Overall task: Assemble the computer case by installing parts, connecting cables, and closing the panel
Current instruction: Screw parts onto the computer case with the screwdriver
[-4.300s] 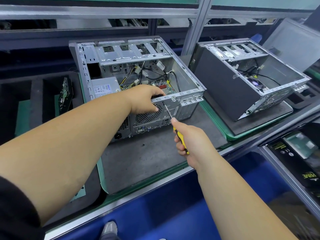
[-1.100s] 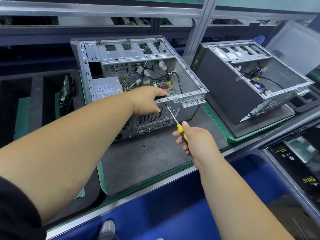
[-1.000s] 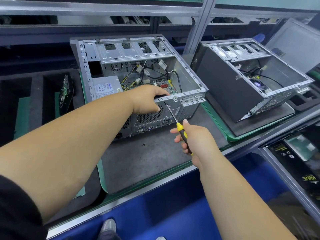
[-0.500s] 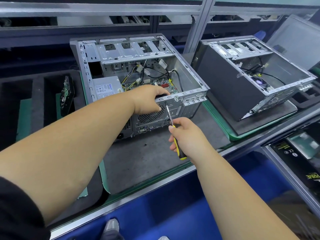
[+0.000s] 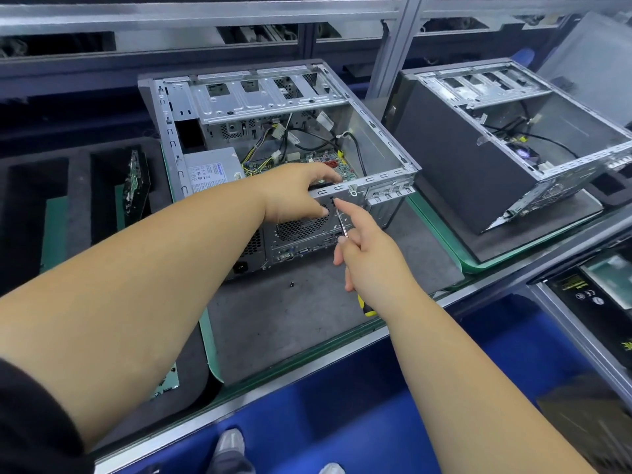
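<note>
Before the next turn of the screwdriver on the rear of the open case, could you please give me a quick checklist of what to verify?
1. Screwdriver tip meets the rear panel of the computer case, above the fan grille: ok.
2. Right hand grips the screwdriver, index finger extended along the shaft: ok.
3. Left hand holds the case's top rear rail to steady it: ok.
4. Tip seated in a screw head: cannot tell, too small to see.
5. Cables inside lie away from the rear rail: ok.
6. Loose screw lies on the grey mat in front of the case; whether it belongs here: cannot tell.
</note>
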### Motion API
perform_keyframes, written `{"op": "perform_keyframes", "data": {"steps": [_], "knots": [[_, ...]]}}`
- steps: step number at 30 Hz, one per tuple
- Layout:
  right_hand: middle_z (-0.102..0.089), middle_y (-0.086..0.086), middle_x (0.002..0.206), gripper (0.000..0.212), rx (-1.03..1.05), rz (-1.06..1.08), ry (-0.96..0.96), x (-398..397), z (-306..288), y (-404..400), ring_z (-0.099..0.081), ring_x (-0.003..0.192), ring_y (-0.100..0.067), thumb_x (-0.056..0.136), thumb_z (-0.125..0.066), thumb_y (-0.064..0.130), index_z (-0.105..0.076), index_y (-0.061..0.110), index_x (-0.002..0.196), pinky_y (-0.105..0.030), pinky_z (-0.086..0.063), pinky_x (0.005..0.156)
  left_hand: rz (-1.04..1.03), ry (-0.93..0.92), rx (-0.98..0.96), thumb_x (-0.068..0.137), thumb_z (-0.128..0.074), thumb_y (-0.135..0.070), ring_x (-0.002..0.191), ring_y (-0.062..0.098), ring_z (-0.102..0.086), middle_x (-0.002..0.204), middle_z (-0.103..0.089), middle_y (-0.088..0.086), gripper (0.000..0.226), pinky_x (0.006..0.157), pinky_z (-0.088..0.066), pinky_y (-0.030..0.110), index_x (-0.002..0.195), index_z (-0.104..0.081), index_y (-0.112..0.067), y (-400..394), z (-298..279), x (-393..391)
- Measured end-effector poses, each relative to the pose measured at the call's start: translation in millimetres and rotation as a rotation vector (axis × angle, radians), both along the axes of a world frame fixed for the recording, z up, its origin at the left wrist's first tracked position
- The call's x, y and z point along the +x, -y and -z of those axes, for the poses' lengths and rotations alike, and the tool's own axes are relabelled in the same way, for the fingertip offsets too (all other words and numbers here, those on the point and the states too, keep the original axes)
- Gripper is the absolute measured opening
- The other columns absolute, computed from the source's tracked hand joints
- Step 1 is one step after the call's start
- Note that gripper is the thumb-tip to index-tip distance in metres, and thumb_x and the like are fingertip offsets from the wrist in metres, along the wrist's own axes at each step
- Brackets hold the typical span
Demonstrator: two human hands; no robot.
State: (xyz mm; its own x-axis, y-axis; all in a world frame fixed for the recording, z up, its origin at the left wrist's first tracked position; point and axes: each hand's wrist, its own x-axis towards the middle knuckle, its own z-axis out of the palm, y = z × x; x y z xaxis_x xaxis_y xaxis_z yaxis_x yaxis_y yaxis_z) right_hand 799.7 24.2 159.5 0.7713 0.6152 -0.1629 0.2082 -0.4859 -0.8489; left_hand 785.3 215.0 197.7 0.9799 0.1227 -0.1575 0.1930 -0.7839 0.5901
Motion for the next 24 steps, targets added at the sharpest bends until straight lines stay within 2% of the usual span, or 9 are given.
{"op": "perform_keyframes", "data": {"steps": [1, 3, 5, 7, 10, 12, 15, 20, 24], "knots": [[-0.063, 0.002, 0.080, 0.060, 0.008, 0.008, -0.006, 1, 2, 2, -0.052, 0.051, -0.019, 0.100, -0.035, 0.015, -0.037, 0.062, 0.137, -0.038, -0.058, 0.060, -0.017, 0.002, -0.035, 0.085, -0.071, -0.027, 0.112, 0.019, -0.057, 0.124, -0.058, -0.001, 0.059, 0.095, -0.044, 0.033, 0.136, -0.043, -0.036, -1, 0, 0], [-0.062, 0.001, 0.078, 0.062, 0.033, 0.025, -0.023, 2, 5, 6, -0.051, 0.050, -0.019, 0.099, -0.034, 0.012, -0.039, 0.061, 0.137, -0.039, -0.057, 0.061, -0.036, 0.025, -0.086, 0.085, -0.071, -0.030, 0.083, 0.022, -0.053, 0.094, -0.054, -0.001, 0.054, 0.074, -0.041, 0.032, 0.127, -0.037, -0.030, -1, 1, 1], [-0.061, 0.000, 0.077, 0.061, 0.063, 0.032, -0.035, 1, 7, 10, -0.051, 0.048, -0.017, 0.099, -0.035, 0.012, -0.040, 0.058, 0.139, -0.037, -0.056, 0.061, -0.046, 0.034, -0.071, 0.087, -0.069, -0.032, 0.071, 0.023, -0.042, 0.081, -0.046, 0.003, 0.045, 0.067, -0.038, 0.036, 0.113, -0.033, -0.026, -2, 3, 0], [-0.061, -0.001, 0.077, 0.061, 0.082, 0.035, -0.048, 2, 8, 13, -0.050, 0.048, -0.017, 0.100, -0.035, 0.010, -0.040, 0.055, 0.140, -0.034, -0.055, 0.059, -0.051, 0.019, -0.041, 0.088, -0.067, -0.036, 0.073, 0.025, -0.044, 0.084, -0.050, 0.006, 0.039, 0.071, -0.041, 0.038, 0.106, -0.033, -0.026, -2, 2, -2], [-0.059, -0.001, 0.076, 0.063, 0.107, 0.038, -0.072, 4, 6, 17, -0.050, 0.049, -0.017, 0.099, -0.034, 0.008, -0.041, 0.054, 0.141, -0.026, -0.055, 0.055, -0.067, 0.002, 0.018, 0.090, -0.062, -0.047, 0.088, 0.026, -0.055, 0.099, -0.060, 0.004, 0.031, 0.081, -0.045, 0.038, 0.104, -0.040, -0.029, 0, 1, -3], [-0.059, -0.001, 0.075, 0.062, 0.118, 0.031, -0.078, 4, 5, 19, -0.050, 0.049, -0.017, 0.099, -0.035, 0.008, -0.041, 0.054, 0.141, -0.025, -0.053, 0.054, -0.100, 0.019, 0.020, 0.093, -0.055, -0.050, 0.077, 0.017, -0.054, 0.089, -0.059, -0.006, 0.023, 0.070, -0.044, 0.032, 0.101, -0.046, -0.030, 0, 0, -1], [-0.058, -0.002, 0.075, 0.059, 0.142, 0.028, -0.093, 4, 2, 20, -0.049, 0.050, -0.017, 0.101, -0.036, 0.009, -0.042, 0.051, 0.142, -0.023, -0.052, 0.053, -0.192, 0.030, -0.070, 0.100, -0.044, -0.037, 0.055, 0.008, -0.047, 0.070, -0.056, -0.010, 0.011, 0.055, -0.037, 0.028, 0.100, -0.052, -0.030, -3, 1, 3], [-0.057, -0.003, 0.075, 0.059, 0.163, 0.030, -0.115, 3, 1, 23, -0.048, 0.050, -0.017, 0.102, -0.036, 0.008, -0.042, 0.051, 0.143, -0.022, -0.051, 0.053, -0.206, -0.018, -0.052, 0.098, -0.047, -0.020, 0.063, 0.018, -0.048, 0.073, -0.058, -0.004, 0.015, 0.064, -0.039, 0.030, 0.103, -0.055, -0.032, -6, -3, 8], [-0.057, -0.003, 0.076, 0.056, 0.171, 0.025, -0.128, 2, 2, 25, -0.048, 0.050, -0.016, 0.103, -0.036, 0.011, -0.042, 0.050, 0.143, -0.022, -0.051, 0.053, -0.163, -0.042, -0.023, 0.100, -0.047, -0.021, 0.056, 0.018, -0.045, 0.077, -0.056, 0.002, 0.020, 0.057, -0.036, 0.030, 0.116, -0.045, -0.032, -9, -9, 8]]}}
